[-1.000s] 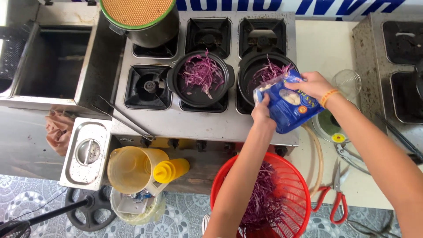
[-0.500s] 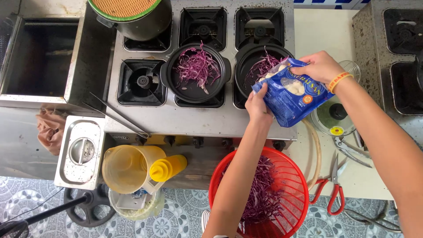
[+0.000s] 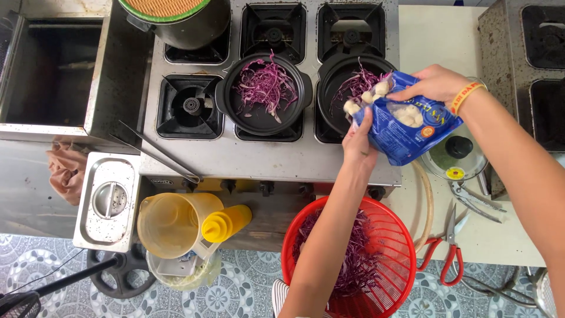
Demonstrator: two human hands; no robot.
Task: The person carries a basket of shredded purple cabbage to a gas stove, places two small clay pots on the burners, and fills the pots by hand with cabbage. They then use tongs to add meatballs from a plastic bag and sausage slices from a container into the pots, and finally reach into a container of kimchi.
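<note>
Both my hands hold a blue plastic bag point(image 3: 412, 126) of pale round balls, tipped toward the right black pot point(image 3: 341, 79). My left hand point(image 3: 360, 141) grips the bag's lower left edge. My right hand point(image 3: 432, 85), with an orange wristband, grips its top edge. A few white balls point(image 3: 368, 97) spill at the bag's open mouth over that pot, which holds shredded purple cabbage. The left black pot point(image 3: 263, 94) also holds purple cabbage. Both pots sit on a steel multi-burner stove point(image 3: 259, 156).
A red basket point(image 3: 388, 235) of purple cabbage sits below my arm. Long tongs point(image 3: 156, 153) lie on the stove's left. A big green-rimmed pot point(image 3: 176, 17), a yellow jug point(image 3: 170, 224), a yellow squeeze bottle point(image 3: 226, 222), red scissors point(image 3: 447, 247), a glass lid point(image 3: 459, 156) and a lidded steel container point(image 3: 109, 200) surround the stove.
The bag has tilted further toward the right pot, and white balls now show at its mouth. Both hands kept their grip on it.
</note>
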